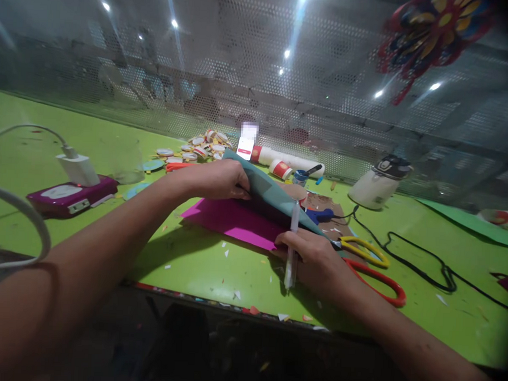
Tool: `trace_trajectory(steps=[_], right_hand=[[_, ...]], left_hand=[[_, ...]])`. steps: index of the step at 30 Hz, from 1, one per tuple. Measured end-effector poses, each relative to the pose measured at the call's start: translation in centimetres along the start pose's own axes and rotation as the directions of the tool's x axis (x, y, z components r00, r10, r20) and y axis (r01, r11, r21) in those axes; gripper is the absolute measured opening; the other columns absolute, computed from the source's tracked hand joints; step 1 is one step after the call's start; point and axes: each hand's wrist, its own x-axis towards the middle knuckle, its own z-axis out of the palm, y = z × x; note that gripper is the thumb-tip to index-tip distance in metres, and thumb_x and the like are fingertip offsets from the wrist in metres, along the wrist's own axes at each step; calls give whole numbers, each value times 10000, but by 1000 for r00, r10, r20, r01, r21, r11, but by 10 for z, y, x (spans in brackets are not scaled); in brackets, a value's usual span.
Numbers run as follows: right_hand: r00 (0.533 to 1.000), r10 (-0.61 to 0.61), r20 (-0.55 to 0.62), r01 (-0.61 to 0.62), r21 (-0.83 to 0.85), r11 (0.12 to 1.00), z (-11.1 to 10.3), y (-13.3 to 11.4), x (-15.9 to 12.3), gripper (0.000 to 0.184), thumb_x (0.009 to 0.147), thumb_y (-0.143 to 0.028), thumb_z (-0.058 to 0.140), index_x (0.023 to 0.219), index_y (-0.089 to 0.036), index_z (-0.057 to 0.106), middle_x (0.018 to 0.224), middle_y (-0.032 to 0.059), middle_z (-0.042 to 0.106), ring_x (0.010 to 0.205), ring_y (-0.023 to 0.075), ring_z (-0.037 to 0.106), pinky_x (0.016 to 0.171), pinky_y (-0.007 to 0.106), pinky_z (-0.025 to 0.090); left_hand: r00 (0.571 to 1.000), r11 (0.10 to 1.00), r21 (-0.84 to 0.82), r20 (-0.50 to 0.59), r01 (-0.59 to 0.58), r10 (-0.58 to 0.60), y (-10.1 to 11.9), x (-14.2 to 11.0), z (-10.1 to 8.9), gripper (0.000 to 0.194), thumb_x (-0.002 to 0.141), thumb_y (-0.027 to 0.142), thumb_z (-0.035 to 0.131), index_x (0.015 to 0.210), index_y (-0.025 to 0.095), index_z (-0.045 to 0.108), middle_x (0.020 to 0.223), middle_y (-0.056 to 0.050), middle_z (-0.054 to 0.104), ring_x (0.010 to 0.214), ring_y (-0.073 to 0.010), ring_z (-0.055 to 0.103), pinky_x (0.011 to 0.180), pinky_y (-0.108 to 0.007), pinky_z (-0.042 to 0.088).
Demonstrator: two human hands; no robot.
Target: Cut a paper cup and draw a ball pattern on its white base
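Lifting teal sheet (270,191) with left hand (226,178), gripping clear pen (295,217) in right hand (318,258) against magenta sheet (232,219); likely needing steady edges.

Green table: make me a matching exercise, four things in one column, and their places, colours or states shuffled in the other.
1. Power strip
2. Pen
3. Phone
4. Magenta sheet

A. Below the teal sheet
B. Purple
C. In the right hand
D. Screen lit

Right pairs: 1-B, 2-C, 3-D, 4-A.
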Motion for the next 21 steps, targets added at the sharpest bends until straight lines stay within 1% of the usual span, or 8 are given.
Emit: trace_trajectory(steps=[3, 9, 11, 15, 18, 21], right_hand=[[1000, -4, -18, 5, 26, 1000, 1, 1, -1, 46, 896, -129, 651, 852, -142, 649, 729, 51, 607, 650, 171, 541, 590, 263, 373], [998, -12, -67, 15, 46, 999, 3, 4, -3, 101, 917, -108, 579, 854, -153, 644, 739, 54, 631, 669, 164, 551, 611, 258, 391], [996, -13, -85, 17, 46, 999, 3, 4, -3, 128, 895, -70, 561, 846, -158, 639, 719, 41, 624, 654, 155, 535, 604, 250, 382], [991, -34, -130, 37, 26, 999, 6, 1, -3, 177, 802, -7, 548, 785, -170, 616, 666, 11, 580, 609, 138, 481, 561, 232, 340], [983, -56, -176, 57, 1, 998, 8, 0, -3, 188, 793, -15, 531, 840, -164, 637, 673, 22, 595, 620, 148, 491, 574, 242, 352], [975, -55, -214, 53, -15, 998, 9, -1, -4, 213, 812, -19, 505, 894, -142, 658, 677, 39, 596, 611, 157, 489, 573, 256, 356]], left_hand=[[1000, 1000, -4, -5, 3, -3, -1, -1, 1, 194, 858, 265, 628, 887, 218, 814, 771, 4, 775, 633, -122, 610, 599, -221, 386], [999, 999, -25, -8, -43, 43, 0, -5, 3, 227, 856, 208, 598, 915, 221, 817, 831, 5, 795, 625, -107, 634, 610, -199, 411], [999, 998, -29, -7, -53, 53, 0, -6, 4, 236, 862, 211, 588, 921, 224, 817, 847, 5, 799, 637, -108, 645, 620, -196, 419], [997, 997, -38, 20, -67, 68, -2, -7, 5, 255, 863, 218, 564, 911, 227, 815, 874, 9, 804, 687, -121, 680, 643, -188, 447], [996, 996, -37, 30, -77, 78, -3, -7, 5, 274, 859, 213, 545, 916, 218, 813, 880, 4, 805, 691, -125, 690, 631, -183, 455], [997, 997, -24, 20, -79, 79, -4, -7, 6, 267, 841, 203, 548, 875, 202, 813, 826, -5, 799, 655, -125, 678, 599, -185, 447]])
